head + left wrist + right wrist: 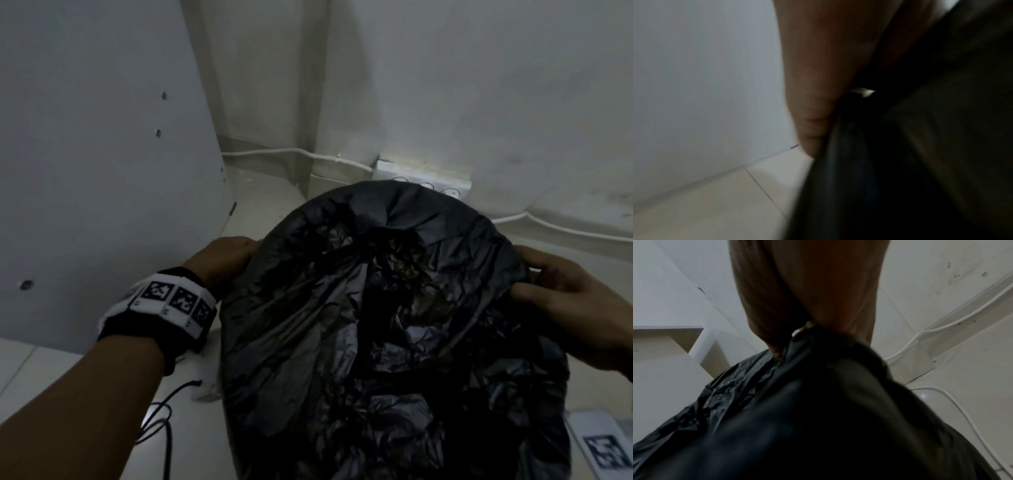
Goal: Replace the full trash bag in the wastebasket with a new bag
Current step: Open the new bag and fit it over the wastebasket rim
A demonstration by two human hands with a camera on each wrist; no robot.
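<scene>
A black trash bag [342,308] fills the middle of the head view, its mouth spread wide and its crinkled inside showing. The wastebasket itself is hidden under the plastic. My left hand [233,255] grips the bag's left edge, fingers tucked out of sight behind the plastic. My right hand [561,291] pinches the bag's right edge, with thumb and fingers curled over the film. In the left wrist view my left hand [818,97] presses against the black bag [900,162]. In the right wrist view my right hand [807,296] clamps bunched black bag film [797,418].
A grey cabinet panel [96,171] stands close on the left. A white power strip [424,178] and white cables [308,154] run along the wall behind the bag. Black cords [164,421] lie on the tiled floor at lower left. A marker card [606,448] lies at lower right.
</scene>
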